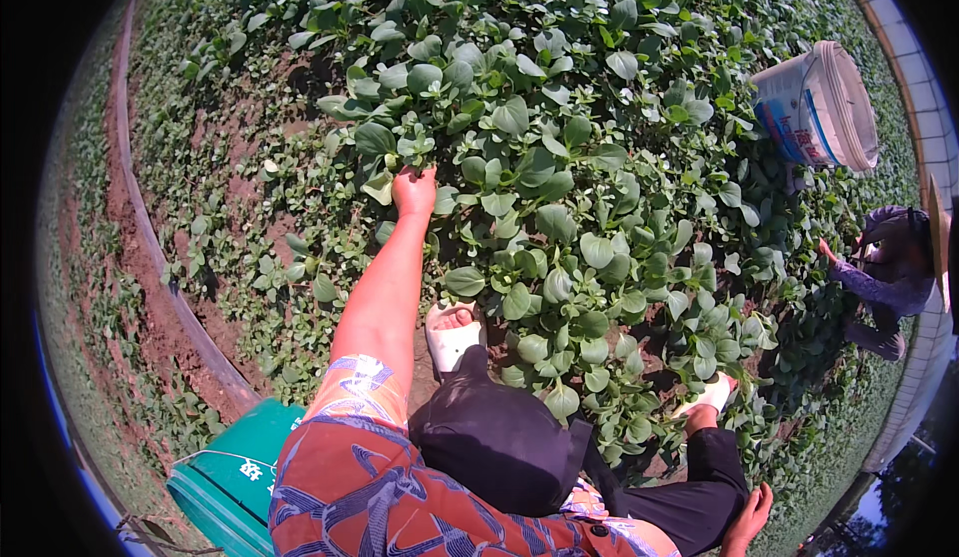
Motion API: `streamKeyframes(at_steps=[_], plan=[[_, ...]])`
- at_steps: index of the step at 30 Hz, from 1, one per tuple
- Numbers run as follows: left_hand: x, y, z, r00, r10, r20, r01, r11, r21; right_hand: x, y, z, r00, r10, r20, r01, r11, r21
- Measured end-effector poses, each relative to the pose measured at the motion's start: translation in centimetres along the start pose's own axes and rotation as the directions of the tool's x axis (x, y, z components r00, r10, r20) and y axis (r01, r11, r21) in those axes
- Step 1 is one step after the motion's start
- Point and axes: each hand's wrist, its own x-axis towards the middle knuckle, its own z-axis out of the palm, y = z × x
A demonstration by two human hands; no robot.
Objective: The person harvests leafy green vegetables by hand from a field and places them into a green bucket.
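Observation:
My left hand (414,191) reaches forward into low greenery, its fingers closed at the base of a small-leaved plant (416,145) that looks like purslane. Broad-leaved green vegetable plants (536,167) grow thickly beside and beyond it. A pale yellowish leaf (379,187) lies against that hand's left side. Down at the lower right, my right hand (751,516) is beside my bent knee in black trousers (674,493). Nothing shows in its fingers, and part of it is cut off by the frame. My feet, in white sandals (455,340), are set among the plants.
A green bucket (232,467) with a wire handle stands close at my left. To the right, a white plastic bucket (813,107) bearing writing stands among plants. Another person (888,280) in a brimmed hat crouches nearby. A dark hose (142,197) curves along bare soil on the left.

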Motion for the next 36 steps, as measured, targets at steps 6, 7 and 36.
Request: streamKeyframes(at_steps=[6,7,36], plan=[[-0.3,1.2,-0.1,0.984,-0.133,0.119,0.178,0.755,-0.631,0.5,0.7,0.1,1.000,-0.007,-0.004,0.007,1.000,0.001],[-0.1,1.5,-0.2,0.983,-0.095,0.157,0.172,0.773,-0.610,0.5,0.7,0.0,1.000,0.002,-0.005,-0.003,1.000,-0.005],[6.9,-3.7,2.8,0.805,0.318,0.501,-0.488,0.836,0.253,-5.6,-2.5,0.2,0.980,0.087,-0.177,-0.099,0.994,-0.056]])
